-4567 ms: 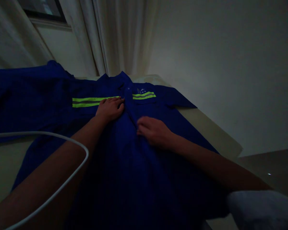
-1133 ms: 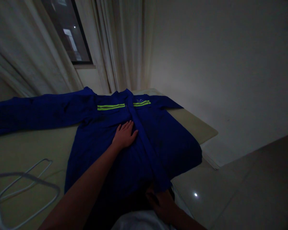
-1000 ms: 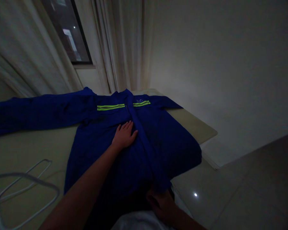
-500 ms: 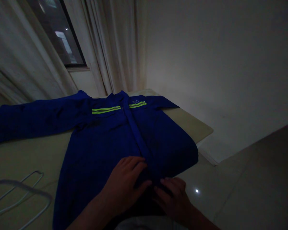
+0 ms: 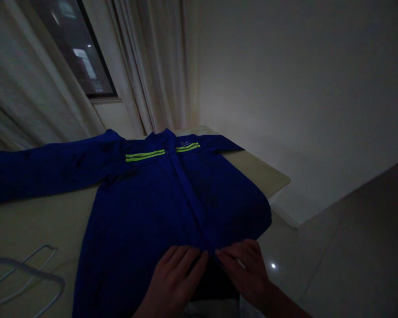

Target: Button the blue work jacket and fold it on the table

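A blue work jacket (image 5: 146,203) with yellow-green stripes across the chest lies spread on the table, front side up, its collar at the far end. One sleeve reaches out to the left. The front placket (image 5: 189,190) runs down the middle toward me. At the bottom hem, my left hand (image 5: 177,276) is closed on the cloth just left of the placket. My right hand (image 5: 247,267) pinches the hem a little to the right, its fingertips close to the left ones. The hands partly cover the hem, and the cloth beneath them is dark.
White cables (image 5: 29,278) loop over the pale tabletop (image 5: 36,225) at the left. The table's right corner (image 5: 285,180) stands near a white wall (image 5: 301,101). Curtains (image 5: 159,66) hang by a window at the back. Tiled floor (image 5: 321,265) shows at the right.
My left hand has drawn back from the placket toward the hem, beside my right hand. The right hand has shifted slightly up. The view has moved a little.
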`<state>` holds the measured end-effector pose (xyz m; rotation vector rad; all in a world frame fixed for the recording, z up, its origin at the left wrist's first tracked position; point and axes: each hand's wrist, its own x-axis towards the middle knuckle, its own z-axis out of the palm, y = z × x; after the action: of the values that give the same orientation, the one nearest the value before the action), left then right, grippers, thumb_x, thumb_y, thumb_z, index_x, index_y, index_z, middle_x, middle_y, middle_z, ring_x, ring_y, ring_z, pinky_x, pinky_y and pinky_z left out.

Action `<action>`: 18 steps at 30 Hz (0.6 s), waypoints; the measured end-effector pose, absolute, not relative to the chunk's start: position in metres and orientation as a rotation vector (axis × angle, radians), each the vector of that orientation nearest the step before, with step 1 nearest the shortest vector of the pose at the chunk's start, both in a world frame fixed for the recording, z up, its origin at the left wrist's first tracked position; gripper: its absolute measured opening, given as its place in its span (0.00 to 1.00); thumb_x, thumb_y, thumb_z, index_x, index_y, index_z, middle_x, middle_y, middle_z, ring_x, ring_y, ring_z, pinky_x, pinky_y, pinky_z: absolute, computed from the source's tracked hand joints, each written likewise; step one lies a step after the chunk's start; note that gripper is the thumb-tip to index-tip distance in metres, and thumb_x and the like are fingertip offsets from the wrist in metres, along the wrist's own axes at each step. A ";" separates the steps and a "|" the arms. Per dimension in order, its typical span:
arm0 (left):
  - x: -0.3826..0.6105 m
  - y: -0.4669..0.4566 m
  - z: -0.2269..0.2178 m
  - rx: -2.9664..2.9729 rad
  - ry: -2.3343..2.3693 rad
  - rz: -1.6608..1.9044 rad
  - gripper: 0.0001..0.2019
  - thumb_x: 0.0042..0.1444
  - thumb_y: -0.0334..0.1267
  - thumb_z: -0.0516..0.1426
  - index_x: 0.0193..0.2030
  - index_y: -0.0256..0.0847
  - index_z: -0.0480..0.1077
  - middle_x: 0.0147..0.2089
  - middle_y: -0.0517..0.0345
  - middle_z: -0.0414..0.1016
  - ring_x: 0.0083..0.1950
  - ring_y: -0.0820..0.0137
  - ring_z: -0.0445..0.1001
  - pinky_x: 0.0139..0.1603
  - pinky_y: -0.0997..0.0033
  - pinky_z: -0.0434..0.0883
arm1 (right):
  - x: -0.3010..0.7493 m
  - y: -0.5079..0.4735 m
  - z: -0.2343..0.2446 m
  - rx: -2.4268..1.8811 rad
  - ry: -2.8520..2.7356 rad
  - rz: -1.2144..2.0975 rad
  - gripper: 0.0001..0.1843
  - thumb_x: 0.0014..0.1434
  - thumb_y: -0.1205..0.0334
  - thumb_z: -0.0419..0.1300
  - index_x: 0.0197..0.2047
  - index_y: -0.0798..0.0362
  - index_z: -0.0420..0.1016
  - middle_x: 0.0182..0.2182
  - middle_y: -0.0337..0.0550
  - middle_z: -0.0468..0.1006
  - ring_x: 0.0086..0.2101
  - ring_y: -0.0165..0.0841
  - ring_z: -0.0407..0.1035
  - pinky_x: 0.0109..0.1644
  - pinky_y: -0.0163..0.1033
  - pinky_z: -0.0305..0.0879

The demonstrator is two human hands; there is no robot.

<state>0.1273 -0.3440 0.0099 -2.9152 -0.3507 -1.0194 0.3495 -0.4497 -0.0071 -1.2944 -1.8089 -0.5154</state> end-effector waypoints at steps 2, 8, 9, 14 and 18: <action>0.127 -0.345 0.009 -2.919 -0.368 -1.013 0.21 0.76 0.34 0.41 0.59 0.38 0.75 0.47 0.52 0.82 0.43 0.67 0.77 0.45 0.62 0.70 | 0.347 -0.449 -0.006 -1.287 -1.808 -0.532 0.11 0.71 0.72 0.60 0.51 0.51 0.81 0.35 0.38 0.85 0.35 0.30 0.75 0.48 0.42 0.63; 0.129 -0.347 0.008 -2.935 -0.391 -1.037 0.18 0.75 0.31 0.45 0.57 0.40 0.75 0.45 0.54 0.81 0.43 0.66 0.75 0.46 0.62 0.68 | 0.345 -0.452 -0.006 -1.332 -1.834 -0.516 0.11 0.69 0.72 0.63 0.52 0.52 0.82 0.37 0.39 0.85 0.36 0.31 0.76 0.49 0.44 0.62; 0.129 -0.347 0.008 -2.941 -0.392 -1.038 0.18 0.74 0.30 0.46 0.57 0.40 0.75 0.45 0.54 0.80 0.43 0.66 0.75 0.46 0.62 0.68 | 0.345 -0.453 -0.007 -1.330 -1.842 -0.523 0.12 0.69 0.73 0.63 0.52 0.52 0.82 0.37 0.39 0.85 0.36 0.31 0.76 0.49 0.44 0.62; 0.130 -0.347 0.007 -2.950 -0.395 -1.046 0.14 0.71 0.29 0.51 0.56 0.39 0.75 0.44 0.54 0.80 0.42 0.66 0.75 0.44 0.61 0.68 | 0.345 -0.455 -0.014 -1.359 -1.876 -0.535 0.14 0.69 0.72 0.63 0.55 0.49 0.81 0.37 0.38 0.85 0.35 0.30 0.76 0.50 0.44 0.62; 0.130 -0.346 0.005 -2.947 -0.407 -1.065 0.15 0.70 0.28 0.51 0.56 0.39 0.75 0.45 0.53 0.80 0.42 0.66 0.75 0.44 0.61 0.69 | 0.346 -0.457 -0.018 -1.378 -1.896 -0.535 0.17 0.69 0.71 0.63 0.58 0.47 0.80 0.38 0.37 0.85 0.36 0.31 0.77 0.50 0.44 0.64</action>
<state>0.1296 -0.3456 0.0050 -2.9468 -0.4069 -1.0652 0.3465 -0.4570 -0.0176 -1.3784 -1.8964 -0.5354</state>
